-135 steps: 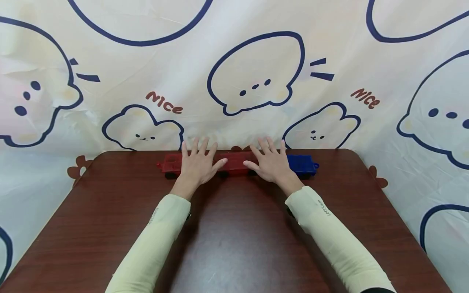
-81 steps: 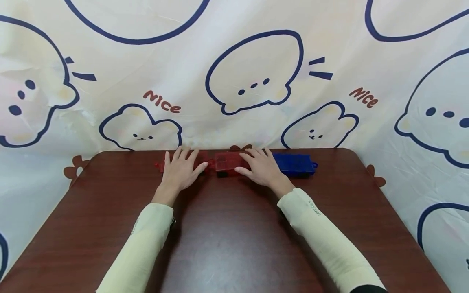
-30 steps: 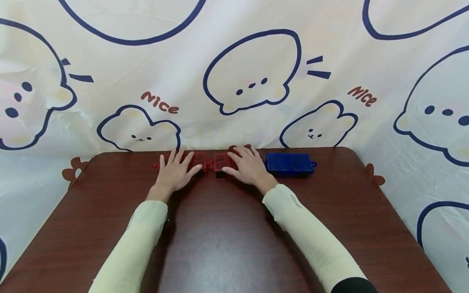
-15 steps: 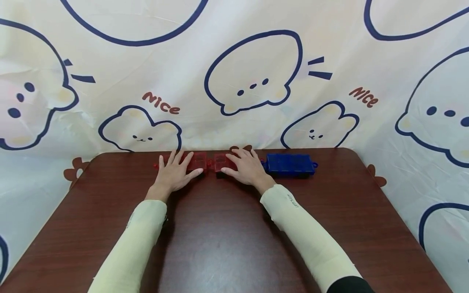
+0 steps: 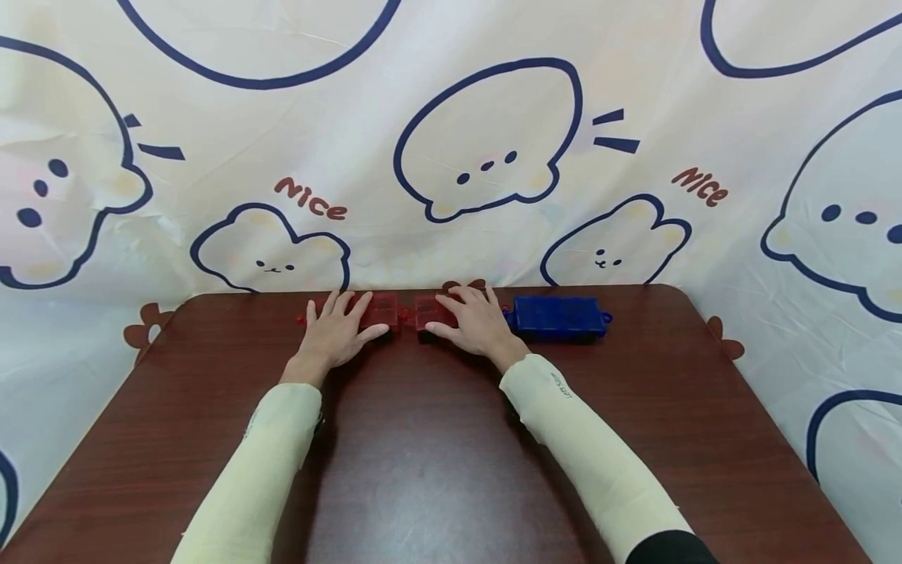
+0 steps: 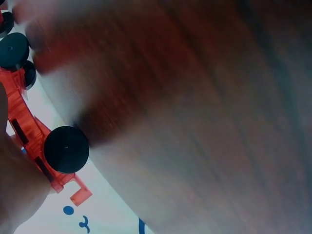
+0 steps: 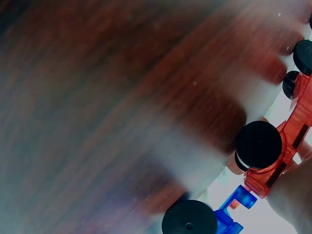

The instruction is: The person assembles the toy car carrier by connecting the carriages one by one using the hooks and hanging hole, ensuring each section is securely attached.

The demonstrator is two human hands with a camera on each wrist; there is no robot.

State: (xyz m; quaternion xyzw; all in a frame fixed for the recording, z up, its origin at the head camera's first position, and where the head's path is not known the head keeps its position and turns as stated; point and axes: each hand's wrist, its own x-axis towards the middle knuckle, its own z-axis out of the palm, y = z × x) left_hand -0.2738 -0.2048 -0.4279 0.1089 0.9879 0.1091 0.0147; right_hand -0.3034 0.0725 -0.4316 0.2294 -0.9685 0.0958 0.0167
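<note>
- The middle red car (image 5: pixel 427 312) stands near the table's far edge, half covered by my right hand (image 5: pixel 481 323), whose fingers are spread over its top without visibly closing round it.
- Left of it is the left red car (image 5: pixel 384 309), under my left hand (image 5: pixel 334 330), fingers likewise splayed and loose, gripping nothing that I can see.
- A red coupling (image 5: pixel 405 315) spans the gap between these two; I can't tell whether it is locked.
- To the right, with no hand on it, is the blue car (image 5: pixel 559 316); its blue hook (image 7: pixel 242 196) meets the middle car's end.
- I'd do well to press lightly and evenly, keeping the black wheels (image 6: pixel 66 149) straight and the couplings level, since uneven pressure could skew the row.
- Around us lie the brown table (image 5: pixel 423 439) and the printed cloth (image 5: pixel 493 251) behind.
</note>
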